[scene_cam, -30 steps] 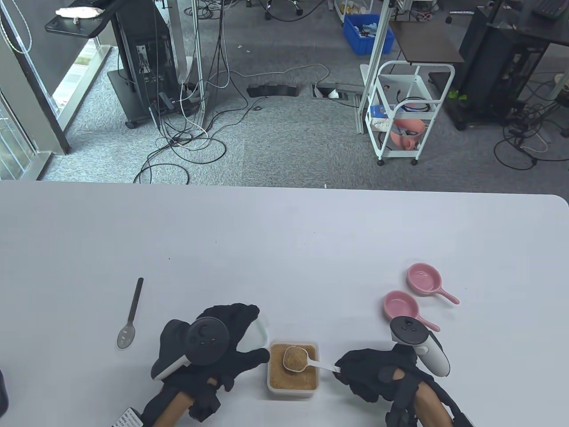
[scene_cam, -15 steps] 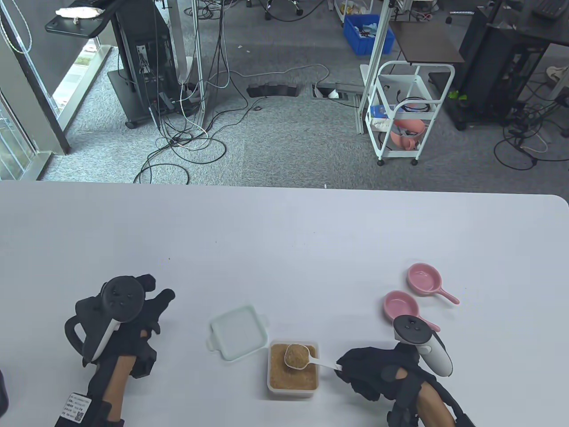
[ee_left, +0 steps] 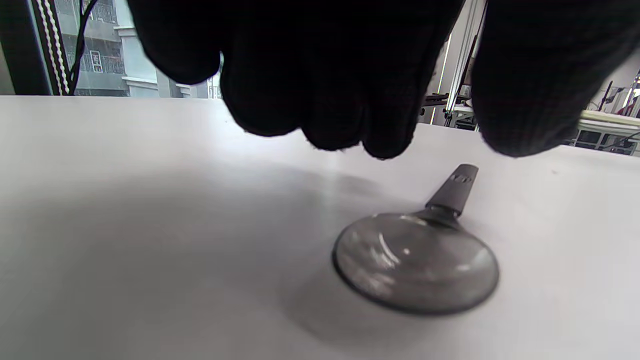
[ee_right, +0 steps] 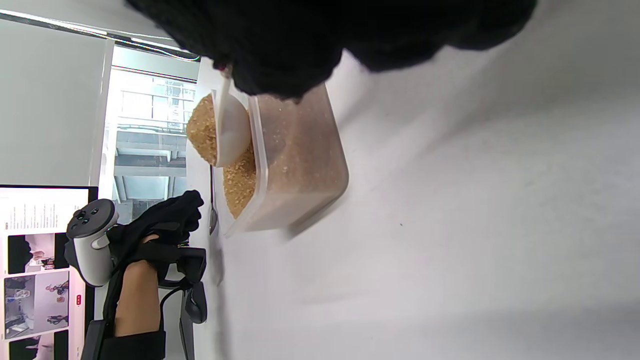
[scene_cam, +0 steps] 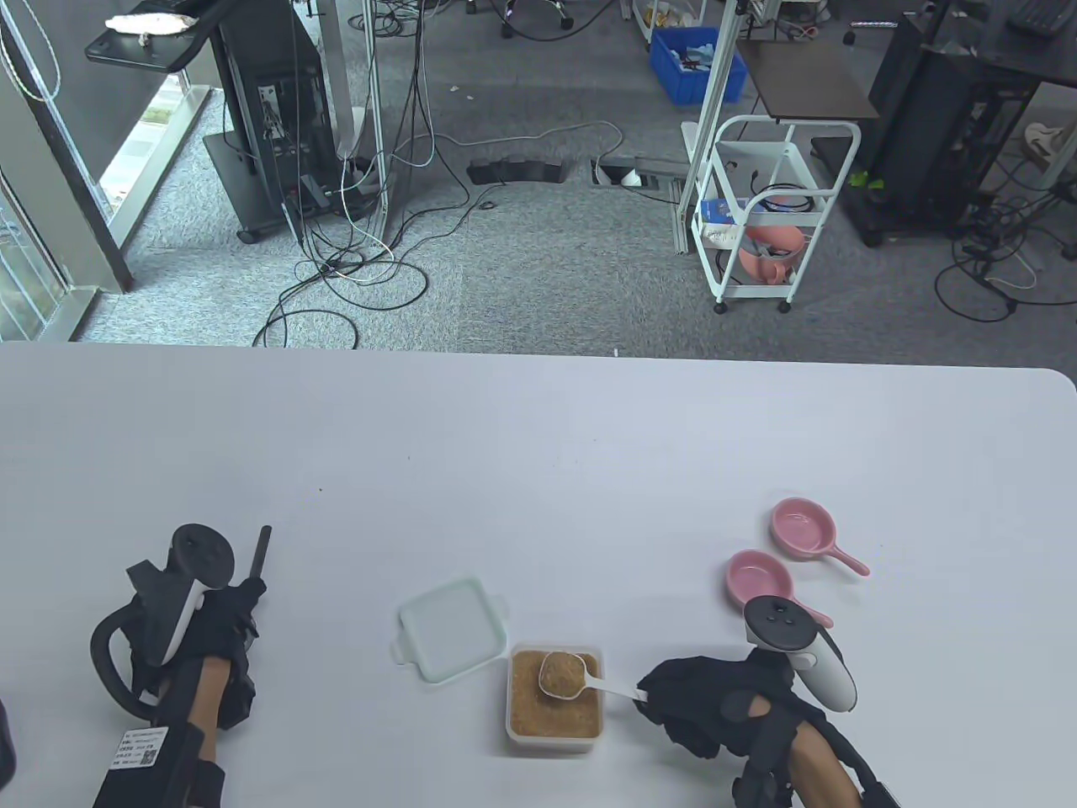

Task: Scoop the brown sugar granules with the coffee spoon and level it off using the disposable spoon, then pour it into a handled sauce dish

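Your right hand [scene_cam: 715,703] sits low at the near right of the table [scene_cam: 538,438], knuckles up, with the tracker on its back tilted toward the right. Its fingers [ee_right: 280,60] are curled round the thin white handle of the coffee spoon [scene_cam: 565,675], pinching it at the end. The spoon is held roughly level, its bowl heaped with brown sugar granules [scene_cam: 562,670] and hovering over the far part of the clear plastic container [scene_cam: 553,700], which also holds sugar. In the right wrist view the bowl rides above the container's rim.

Your left hand [scene_cam: 210,623] is at the near left, forearm running up from the bottom edge, tracker tipped onto its side. It hangs over the dark translucent disposable spoon [ee_left: 417,260], which lies flat on the table, bowl toward you and handle pointing away. In the left wrist view your fingers [ee_left: 320,75] hang loosely curled just above the handle with the thumb apart on the right; they hold nothing, and I cannot tell whether a fingertip touches the handle.

The pale green lid [scene_cam: 450,627] lies just left of the container's far corner. Two pink handled sauce dishes [scene_cam: 759,579] stand beyond your right hand, handles pointing right.
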A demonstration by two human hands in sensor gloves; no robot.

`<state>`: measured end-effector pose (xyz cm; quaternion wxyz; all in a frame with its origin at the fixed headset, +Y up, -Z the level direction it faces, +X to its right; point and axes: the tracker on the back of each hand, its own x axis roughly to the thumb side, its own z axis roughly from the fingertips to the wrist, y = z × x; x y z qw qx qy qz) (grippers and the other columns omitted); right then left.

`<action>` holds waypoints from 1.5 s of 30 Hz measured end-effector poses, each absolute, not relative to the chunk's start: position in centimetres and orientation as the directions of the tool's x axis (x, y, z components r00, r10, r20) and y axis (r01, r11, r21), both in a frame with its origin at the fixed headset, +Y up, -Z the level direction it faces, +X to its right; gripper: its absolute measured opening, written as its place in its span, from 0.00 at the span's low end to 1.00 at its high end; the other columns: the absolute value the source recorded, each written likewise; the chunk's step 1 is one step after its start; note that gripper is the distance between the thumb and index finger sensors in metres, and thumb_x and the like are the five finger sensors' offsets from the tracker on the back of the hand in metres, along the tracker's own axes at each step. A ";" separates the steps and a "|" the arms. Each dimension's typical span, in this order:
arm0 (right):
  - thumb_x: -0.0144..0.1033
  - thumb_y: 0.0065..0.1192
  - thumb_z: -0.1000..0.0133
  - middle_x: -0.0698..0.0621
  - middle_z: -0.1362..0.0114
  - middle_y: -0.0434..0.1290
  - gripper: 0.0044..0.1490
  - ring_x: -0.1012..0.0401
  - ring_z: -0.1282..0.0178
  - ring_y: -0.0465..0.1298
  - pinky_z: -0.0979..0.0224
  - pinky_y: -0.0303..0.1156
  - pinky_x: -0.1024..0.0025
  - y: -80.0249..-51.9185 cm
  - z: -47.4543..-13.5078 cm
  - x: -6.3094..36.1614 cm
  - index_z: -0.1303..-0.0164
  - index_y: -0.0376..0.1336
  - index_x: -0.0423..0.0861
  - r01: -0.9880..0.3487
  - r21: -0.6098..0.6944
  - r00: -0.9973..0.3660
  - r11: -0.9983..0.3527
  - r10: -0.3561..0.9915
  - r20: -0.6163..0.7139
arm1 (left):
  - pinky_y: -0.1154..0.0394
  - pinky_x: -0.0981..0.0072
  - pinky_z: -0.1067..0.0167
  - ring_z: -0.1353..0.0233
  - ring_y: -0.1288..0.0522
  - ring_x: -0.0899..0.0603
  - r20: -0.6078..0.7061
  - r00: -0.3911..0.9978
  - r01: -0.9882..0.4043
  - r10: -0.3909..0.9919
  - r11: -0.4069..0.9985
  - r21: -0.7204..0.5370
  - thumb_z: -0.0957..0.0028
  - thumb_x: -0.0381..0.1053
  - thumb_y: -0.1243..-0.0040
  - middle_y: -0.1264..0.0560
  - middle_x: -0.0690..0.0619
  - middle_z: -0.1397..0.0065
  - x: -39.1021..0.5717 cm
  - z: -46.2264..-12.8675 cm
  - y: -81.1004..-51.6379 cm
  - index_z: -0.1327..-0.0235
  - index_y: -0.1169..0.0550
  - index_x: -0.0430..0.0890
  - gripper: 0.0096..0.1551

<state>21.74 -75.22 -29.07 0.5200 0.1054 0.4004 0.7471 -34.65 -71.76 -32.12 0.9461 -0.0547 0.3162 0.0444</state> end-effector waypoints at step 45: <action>0.43 0.60 0.42 0.53 0.63 0.80 0.26 0.54 0.70 0.78 0.41 0.70 0.45 -75.1 -29.0 21.6 0.40 0.72 0.42 -0.686 0.717 -0.429 -0.127 0.866 -0.256 | 0.23 0.51 0.31 0.45 0.14 0.51 -0.511 0.846 -0.161 0.151 0.987 0.024 0.57 0.67 0.28 0.14 0.62 0.47 -32.8 -32.3 -71.1 0.49 0.13 0.61 0.24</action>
